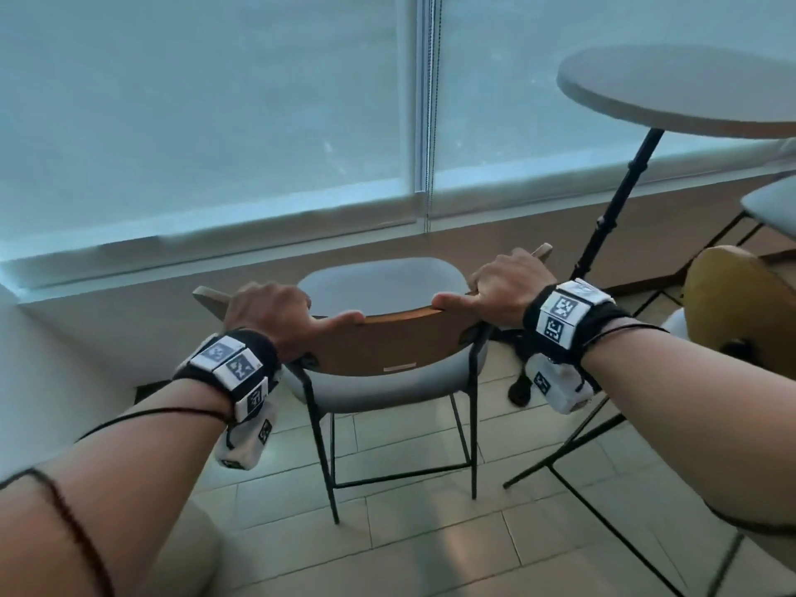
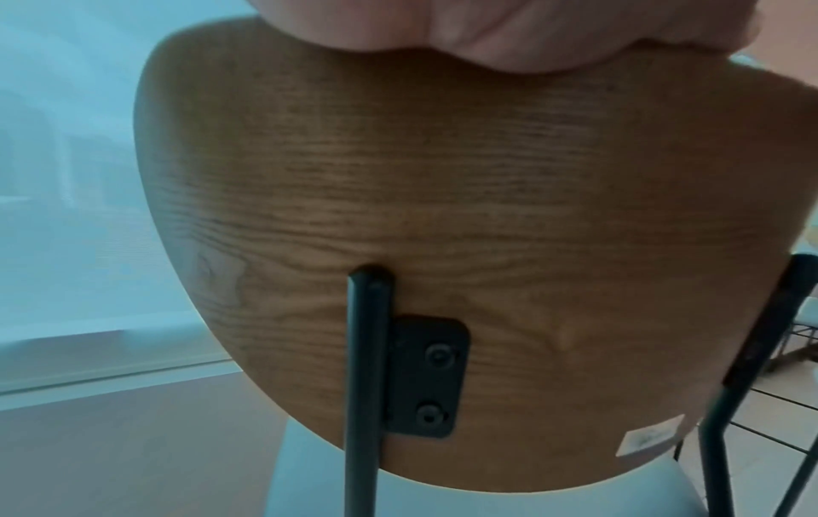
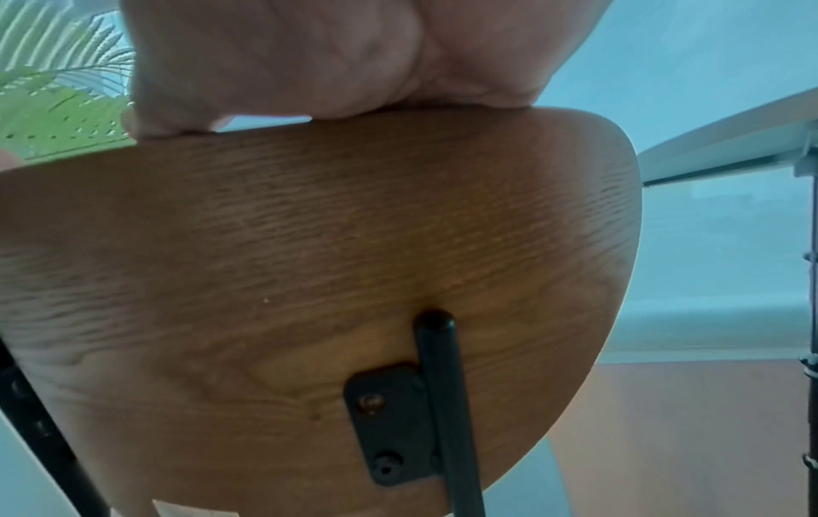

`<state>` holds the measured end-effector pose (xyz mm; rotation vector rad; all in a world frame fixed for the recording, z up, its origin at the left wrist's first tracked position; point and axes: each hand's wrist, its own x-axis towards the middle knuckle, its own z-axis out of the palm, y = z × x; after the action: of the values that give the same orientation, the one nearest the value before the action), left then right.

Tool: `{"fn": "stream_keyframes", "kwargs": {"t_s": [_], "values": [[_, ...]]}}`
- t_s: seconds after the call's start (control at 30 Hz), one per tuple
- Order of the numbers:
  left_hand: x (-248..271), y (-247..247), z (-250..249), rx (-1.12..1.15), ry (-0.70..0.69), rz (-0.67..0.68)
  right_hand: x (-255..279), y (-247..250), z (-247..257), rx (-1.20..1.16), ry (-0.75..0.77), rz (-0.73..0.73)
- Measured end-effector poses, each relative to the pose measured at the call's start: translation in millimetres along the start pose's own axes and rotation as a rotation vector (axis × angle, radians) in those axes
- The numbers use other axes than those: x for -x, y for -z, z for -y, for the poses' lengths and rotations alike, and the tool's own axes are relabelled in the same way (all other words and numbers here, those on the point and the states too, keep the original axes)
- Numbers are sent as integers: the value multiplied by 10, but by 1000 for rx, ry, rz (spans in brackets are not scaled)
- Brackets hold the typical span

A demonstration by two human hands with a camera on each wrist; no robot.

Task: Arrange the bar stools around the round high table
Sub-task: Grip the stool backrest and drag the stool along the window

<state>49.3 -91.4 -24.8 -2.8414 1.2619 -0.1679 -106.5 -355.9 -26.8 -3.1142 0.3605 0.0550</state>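
Observation:
A bar stool with a grey seat (image 1: 379, 286), black metal legs and a curved wooden backrest (image 1: 387, 338) stands in front of me, facing the window. My left hand (image 1: 275, 312) grips the left end of the backrest's top edge, thumb along the rim. My right hand (image 1: 504, 286) grips the right end the same way. Both wrist views show the wood-grain back (image 2: 442, 210) (image 3: 310, 262) from close below, with the palms (image 2: 509, 31) (image 3: 310, 59) over the top edge. The round high table (image 1: 689, 92) with a black pole stands at the upper right.
A second grey-seated stool (image 1: 771, 204) stands past the table at the right edge. A yellow chair back (image 1: 736, 303) is close at the right. A low window sill and blinds (image 1: 215, 122) run behind the stool. Tiled floor (image 1: 409, 532) lies below; a pale surface (image 1: 43, 338) sits left.

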Motion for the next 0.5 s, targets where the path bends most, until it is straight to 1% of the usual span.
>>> {"fn": "stream_keyframes", "kwargs": {"t_s": [0.07,0.23,0.4,0.5], "values": [[-34,-23,50,2,-15,-35,9,-19,25,-8,-27,-22],[-228,-121,264,32,-130,-74,77,-114,207,19,-147,-79],[-580,-194,540,113,-317,-75,157,-191,547,37,-336,-137],[-800,-211,688,129,-427,-57,160,-200,806,69,-454,-132]]}}
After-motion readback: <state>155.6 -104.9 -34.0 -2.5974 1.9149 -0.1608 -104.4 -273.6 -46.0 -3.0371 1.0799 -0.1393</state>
